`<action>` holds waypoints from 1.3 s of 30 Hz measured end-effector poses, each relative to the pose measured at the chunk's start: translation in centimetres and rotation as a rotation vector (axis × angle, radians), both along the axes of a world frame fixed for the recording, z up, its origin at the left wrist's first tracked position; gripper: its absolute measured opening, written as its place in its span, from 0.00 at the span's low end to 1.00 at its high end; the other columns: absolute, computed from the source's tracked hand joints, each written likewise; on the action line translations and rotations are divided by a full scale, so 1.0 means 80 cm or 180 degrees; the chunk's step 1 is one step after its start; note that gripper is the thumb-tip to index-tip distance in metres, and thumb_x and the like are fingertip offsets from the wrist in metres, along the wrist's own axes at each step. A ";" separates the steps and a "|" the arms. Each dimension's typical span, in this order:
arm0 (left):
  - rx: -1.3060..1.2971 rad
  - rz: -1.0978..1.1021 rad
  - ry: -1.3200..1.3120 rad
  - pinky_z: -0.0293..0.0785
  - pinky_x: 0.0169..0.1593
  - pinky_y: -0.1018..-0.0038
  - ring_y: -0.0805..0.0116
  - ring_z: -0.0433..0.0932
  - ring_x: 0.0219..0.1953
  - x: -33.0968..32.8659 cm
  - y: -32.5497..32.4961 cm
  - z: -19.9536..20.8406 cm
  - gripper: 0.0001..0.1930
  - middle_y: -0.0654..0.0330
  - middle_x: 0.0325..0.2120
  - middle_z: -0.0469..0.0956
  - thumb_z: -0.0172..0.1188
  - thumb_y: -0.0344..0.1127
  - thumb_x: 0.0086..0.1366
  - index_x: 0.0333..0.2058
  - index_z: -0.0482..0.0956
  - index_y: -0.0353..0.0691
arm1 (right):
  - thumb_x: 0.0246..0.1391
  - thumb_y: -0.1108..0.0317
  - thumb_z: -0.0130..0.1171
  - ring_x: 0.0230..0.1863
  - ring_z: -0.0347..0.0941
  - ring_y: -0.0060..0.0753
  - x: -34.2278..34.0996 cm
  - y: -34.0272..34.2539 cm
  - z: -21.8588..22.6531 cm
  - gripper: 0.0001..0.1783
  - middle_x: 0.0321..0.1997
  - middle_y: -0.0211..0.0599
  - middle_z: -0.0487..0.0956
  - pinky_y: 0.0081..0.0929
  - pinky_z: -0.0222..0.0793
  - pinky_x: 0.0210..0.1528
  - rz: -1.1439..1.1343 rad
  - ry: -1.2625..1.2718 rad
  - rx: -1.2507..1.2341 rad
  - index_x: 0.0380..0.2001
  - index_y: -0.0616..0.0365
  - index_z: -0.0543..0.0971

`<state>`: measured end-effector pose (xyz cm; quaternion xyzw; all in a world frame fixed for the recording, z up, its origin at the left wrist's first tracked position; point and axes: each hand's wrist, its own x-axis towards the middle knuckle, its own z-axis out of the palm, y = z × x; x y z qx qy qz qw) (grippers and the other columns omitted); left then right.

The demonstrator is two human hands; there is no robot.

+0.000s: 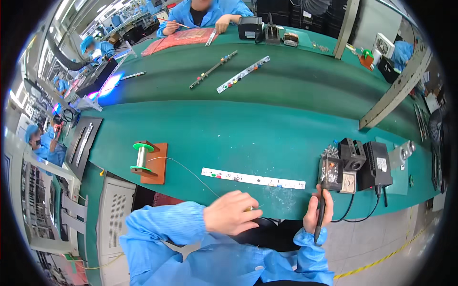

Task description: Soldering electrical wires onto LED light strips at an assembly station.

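My left hand (232,213) is closed in front of the bench edge. Thin solder wire (191,170) runs to it from a spool (142,156) with green ends on a brown stand (160,164). A small yellowish thing (249,209) shows at its fingers; I cannot make out what it is. My right hand (313,212) grips a black soldering iron (321,209), whose front end reaches the soldering iron stand (330,171). Between and beyond my hands, a white circuit board strip (253,179) with several small parts lies flat on the green bench.
A black soldering station (377,164) stands at the right, its cables hanging over the edge. Beyond, two more strips (243,75) (213,70) lie on a dark green belt. A post (396,88) rises at the right. Across the belt, a person in blue (205,14) works over pink wrap.
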<state>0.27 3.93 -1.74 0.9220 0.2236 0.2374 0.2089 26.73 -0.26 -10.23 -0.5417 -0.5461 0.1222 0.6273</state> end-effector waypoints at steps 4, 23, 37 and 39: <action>0.0452 -0.0096 0.0103 0.67 0.33 0.73 0.67 0.73 0.31 0.002 -0.006 -0.060 0.13 0.60 0.31 0.72 0.66 0.34 0.48 0.34 0.77 0.42 | 0.54 0.77 0.52 0.40 0.73 0.30 0.004 0.000 -0.001 0.20 0.48 0.50 0.76 0.27 0.70 0.45 -0.0006 -0.0063 -0.0005 0.52 0.66 0.68; 0.0732 0.0268 -0.0239 0.68 0.28 0.72 0.66 0.74 0.24 -0.034 -0.004 -0.069 0.15 0.59 0.29 0.74 0.68 0.29 0.43 0.32 0.77 0.35 | 0.53 0.79 0.53 0.38 0.72 0.29 0.000 0.006 0.004 0.19 0.46 0.48 0.77 0.25 0.70 0.42 0.0026 -0.0243 -0.0013 0.50 0.64 0.70; 0.0407 0.0063 -0.0269 0.71 0.26 0.73 0.67 0.75 0.25 -0.053 -0.035 -0.055 0.08 0.60 0.26 0.73 0.64 0.28 0.44 0.27 0.77 0.39 | 0.51 0.77 0.54 0.39 0.73 0.31 -0.006 -0.009 0.014 0.21 0.46 0.50 0.76 0.28 0.70 0.44 0.0179 -0.0295 -0.0064 0.50 0.64 0.69; 0.0144 -0.0005 -0.0431 0.71 0.22 0.74 0.66 0.75 0.21 -0.034 -0.040 -0.043 0.10 0.60 0.26 0.74 0.66 0.24 0.44 0.29 0.78 0.36 | 0.49 0.74 0.56 0.42 0.73 0.36 -0.021 -0.016 0.016 0.24 0.47 0.52 0.76 0.34 0.69 0.47 0.0508 -0.0319 -0.0065 0.52 0.65 0.68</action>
